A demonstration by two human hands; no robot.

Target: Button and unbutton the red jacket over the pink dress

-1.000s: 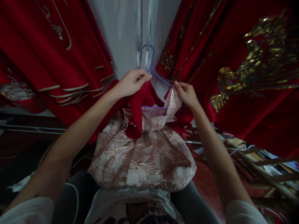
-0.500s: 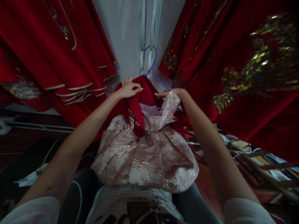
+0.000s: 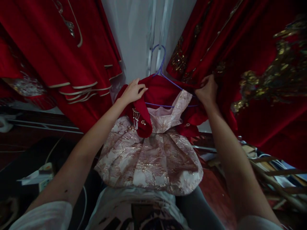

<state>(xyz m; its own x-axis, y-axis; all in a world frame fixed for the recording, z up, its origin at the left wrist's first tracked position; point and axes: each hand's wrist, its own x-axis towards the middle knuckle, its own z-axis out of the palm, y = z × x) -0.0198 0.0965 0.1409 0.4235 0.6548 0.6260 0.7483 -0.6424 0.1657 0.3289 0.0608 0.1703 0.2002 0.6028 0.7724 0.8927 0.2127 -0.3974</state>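
A small pink and gold brocade dress (image 3: 153,159) hangs on a purple wire hanger (image 3: 160,68), with a red velvet jacket (image 3: 165,91) draped over its shoulders. My left hand (image 3: 131,91) is closed on the jacket's left shoulder, above a beaded trim. My right hand (image 3: 208,90) is closed on the jacket's right shoulder, at the end of the hanger. The dress skirt spreads out over my lap.
Red velvet garments with cream piping (image 3: 72,64) hang at the left. Red garments with gold embroidery (image 3: 263,70) hang at the right. A white wall with ribbons (image 3: 155,35) is behind the hanger. Wooden slats and clutter (image 3: 271,172) lie at lower right.
The red jacket has been pulled across the hanger to cover both shoulders. My right hand moved right from the pink strap to the jacket's right shoulder. My left hand dropped slightly.
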